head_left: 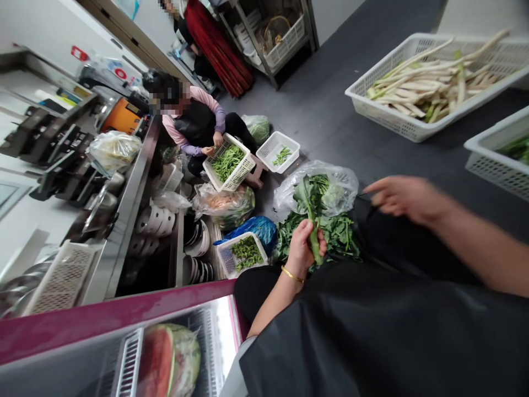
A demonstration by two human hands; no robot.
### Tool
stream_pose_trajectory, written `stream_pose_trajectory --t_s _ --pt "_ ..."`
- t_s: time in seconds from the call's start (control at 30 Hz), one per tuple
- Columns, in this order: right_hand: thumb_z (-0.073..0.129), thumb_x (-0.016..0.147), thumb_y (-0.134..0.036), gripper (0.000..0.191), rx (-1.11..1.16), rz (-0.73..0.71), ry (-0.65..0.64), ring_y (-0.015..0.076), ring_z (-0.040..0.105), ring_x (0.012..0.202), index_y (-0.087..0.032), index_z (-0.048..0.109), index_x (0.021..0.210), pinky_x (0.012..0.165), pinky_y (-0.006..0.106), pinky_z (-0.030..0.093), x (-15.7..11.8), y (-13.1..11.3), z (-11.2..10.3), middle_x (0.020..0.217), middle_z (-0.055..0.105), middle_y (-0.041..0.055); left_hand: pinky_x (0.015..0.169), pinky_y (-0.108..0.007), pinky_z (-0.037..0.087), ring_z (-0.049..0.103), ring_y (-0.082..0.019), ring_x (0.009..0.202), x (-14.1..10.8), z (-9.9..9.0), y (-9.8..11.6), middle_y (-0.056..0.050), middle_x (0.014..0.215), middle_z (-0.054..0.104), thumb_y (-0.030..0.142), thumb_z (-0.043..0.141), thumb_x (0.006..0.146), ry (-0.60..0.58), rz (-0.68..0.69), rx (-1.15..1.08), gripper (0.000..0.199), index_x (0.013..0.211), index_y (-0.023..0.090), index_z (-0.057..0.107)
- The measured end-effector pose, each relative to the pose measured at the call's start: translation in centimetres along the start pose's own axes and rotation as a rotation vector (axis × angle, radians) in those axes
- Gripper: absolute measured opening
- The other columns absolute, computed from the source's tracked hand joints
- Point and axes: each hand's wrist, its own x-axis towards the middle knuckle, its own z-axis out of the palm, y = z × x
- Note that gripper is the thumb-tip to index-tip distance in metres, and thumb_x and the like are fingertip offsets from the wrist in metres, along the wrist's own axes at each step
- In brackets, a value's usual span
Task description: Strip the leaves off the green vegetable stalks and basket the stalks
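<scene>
The left hand (301, 251) has its grip clamped on the stalk of a leafy green (311, 212), holding it upright above the heap of greens (339, 234) on the floor, while the blurred right hand (403, 197) hovers nearby, fingers apparently loosely apart and empty.

Commercial kitchen; steel counter (124, 220), stacked bowls (155, 220), vegetable baskets (413, 127) on floor.
</scene>
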Motion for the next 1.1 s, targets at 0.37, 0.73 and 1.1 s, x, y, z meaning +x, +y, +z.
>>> stream_pose_trajectory --t_s 0.37,0.73,1.1 --pt "0.053 0.083 -0.042 0.028 -0.154 -0.532 -0.278 0.0153 0.052 0.058 -0.021 0.051 0.065 0.057 0.028 0.041 -2.9 -6.4 14.5 0.060 0.056 0.0026 0.041 -0.017 0.029 0.041 -0.004 0.041 -2.4 -5.6 0.2 0.007 0.055 0.048 0.043 0.072 0.070 0.500 0.304 -0.131 0.037 0.072 0.019 0.044" --pt "0.055 0.077 -0.038 0.021 -0.291 -0.594 -0.263 0.0165 0.051 0.062 -0.021 0.051 0.066 0.061 0.029 0.042 -1.5 -7.0 16.9 0.064 0.056 0.0041 0.043 -0.019 0.029 0.039 -0.007 0.045 -4.1 -7.0 -0.6 0.006 0.055 0.047 0.039 0.070 0.073 0.376 0.333 -0.235 0.028 0.074 0.019 0.051" --pt "0.059 0.073 -0.055 0.038 0.276 0.092 -0.385 0.0191 0.060 0.066 -0.017 0.059 0.071 0.069 0.034 0.050 0.4 -6.1 17.1 0.063 0.061 0.0050 0.031 -0.022 0.029 0.043 -0.012 0.032 -6.5 -7.6 -0.3 0.003 0.046 0.045 0.066 0.062 0.070 -0.148 0.071 -0.100 0.048 0.072 0.019 0.051"
